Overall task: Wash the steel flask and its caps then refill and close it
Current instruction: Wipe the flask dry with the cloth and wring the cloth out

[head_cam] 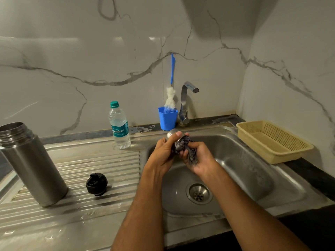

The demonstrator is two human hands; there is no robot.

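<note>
Steel cap: the small round steel outer cap point(172, 133) was held over the steel sink basin point(241, 160), gripped by the left hand point(163, 151).
Scrubber: the right hand point(197, 158) clutched a dark grey scrubbing cloth point(184, 147) pressed against the cap's open side.
Next pieces: the black plastic inner cap point(96, 184) and the tall open steel flask point(30, 163) stood upright on the ribbed draining board point(101, 160), well to the left (nearer the left hand, I judged).

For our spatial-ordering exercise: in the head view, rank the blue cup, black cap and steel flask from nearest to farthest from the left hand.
1. Blue cup, just behind the left hand.
2. Black cap, on the drainboard, left.
3. Steel flask, far left.
</note>
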